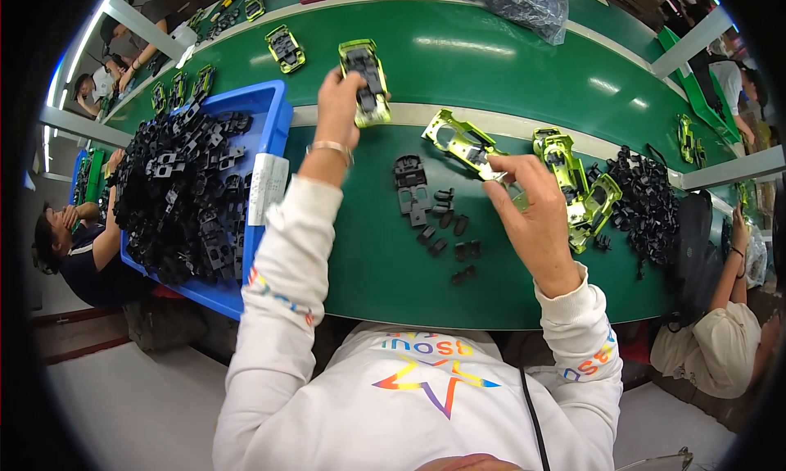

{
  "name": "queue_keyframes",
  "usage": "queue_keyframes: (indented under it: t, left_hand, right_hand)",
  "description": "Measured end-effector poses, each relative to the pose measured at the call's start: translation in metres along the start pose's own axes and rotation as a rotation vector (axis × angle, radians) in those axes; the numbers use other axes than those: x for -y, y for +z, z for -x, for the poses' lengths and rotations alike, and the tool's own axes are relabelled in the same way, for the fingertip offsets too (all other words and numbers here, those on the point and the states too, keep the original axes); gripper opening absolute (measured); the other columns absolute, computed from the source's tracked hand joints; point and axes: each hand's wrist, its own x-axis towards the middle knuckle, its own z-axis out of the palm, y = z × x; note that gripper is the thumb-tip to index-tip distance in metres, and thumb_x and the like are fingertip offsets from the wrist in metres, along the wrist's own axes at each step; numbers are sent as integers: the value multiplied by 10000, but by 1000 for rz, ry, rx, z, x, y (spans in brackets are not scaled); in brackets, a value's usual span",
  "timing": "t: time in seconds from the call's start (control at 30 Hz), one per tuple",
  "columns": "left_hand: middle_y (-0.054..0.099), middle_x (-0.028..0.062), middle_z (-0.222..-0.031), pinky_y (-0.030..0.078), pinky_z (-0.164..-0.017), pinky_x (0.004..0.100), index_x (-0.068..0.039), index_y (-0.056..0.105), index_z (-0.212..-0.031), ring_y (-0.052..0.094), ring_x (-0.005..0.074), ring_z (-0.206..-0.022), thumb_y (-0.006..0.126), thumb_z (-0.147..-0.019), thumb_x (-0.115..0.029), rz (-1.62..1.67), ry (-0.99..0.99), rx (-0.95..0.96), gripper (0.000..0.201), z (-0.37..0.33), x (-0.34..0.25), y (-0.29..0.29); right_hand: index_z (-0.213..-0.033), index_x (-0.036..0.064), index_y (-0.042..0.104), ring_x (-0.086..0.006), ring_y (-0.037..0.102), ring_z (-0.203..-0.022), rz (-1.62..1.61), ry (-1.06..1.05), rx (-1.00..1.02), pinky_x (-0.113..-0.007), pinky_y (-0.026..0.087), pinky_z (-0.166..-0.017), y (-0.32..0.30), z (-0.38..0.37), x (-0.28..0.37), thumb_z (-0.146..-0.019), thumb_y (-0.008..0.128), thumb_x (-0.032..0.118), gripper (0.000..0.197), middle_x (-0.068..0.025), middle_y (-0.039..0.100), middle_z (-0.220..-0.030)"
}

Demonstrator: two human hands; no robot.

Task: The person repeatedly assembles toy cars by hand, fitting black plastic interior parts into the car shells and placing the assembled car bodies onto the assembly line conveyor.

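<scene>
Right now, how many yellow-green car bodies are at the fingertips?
2: one car body in the left hand, one open shell at the right hand. Its fingers could hide more.

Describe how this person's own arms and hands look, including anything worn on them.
Both arms are in long white sleeves: the left sleeve and the right sleeve each carry multicoloured lettering near the forearm. The left hand is ungloved, with a light, thin bracelet at its wrist. The right hand is ungloved too.

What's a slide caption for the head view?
Left hand holding a lime car body with black insert, right hand at another shell.
</scene>
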Motion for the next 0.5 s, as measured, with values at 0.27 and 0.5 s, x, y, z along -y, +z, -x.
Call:
queue_keyframes:
  t: [0.27,0.5]
  left_hand:
    - [626,263,-1290,508,-951,310,129,381,-1452,644,304,-1146,661,-781,-120,-391,202,-108,768,-122,26,12]
    - [433,294,-1498,354,-1140,455,76,266,-1520,448,381,-1391,643,-919,-418,-1100,489,-410,864,-94,33,-3]
  right_hand:
    - [-1394,32,499,-319,587,-1145,510,-132,217,-451,416,-1033,20,-32,-18,-773,812,185,711,-139,619,-1227]
    - [-1341,38,557,-342,621,-1051,306,-116,106,-411,502,-910,35,-50,-19,-788,796,136,610,-153,626,-1167]
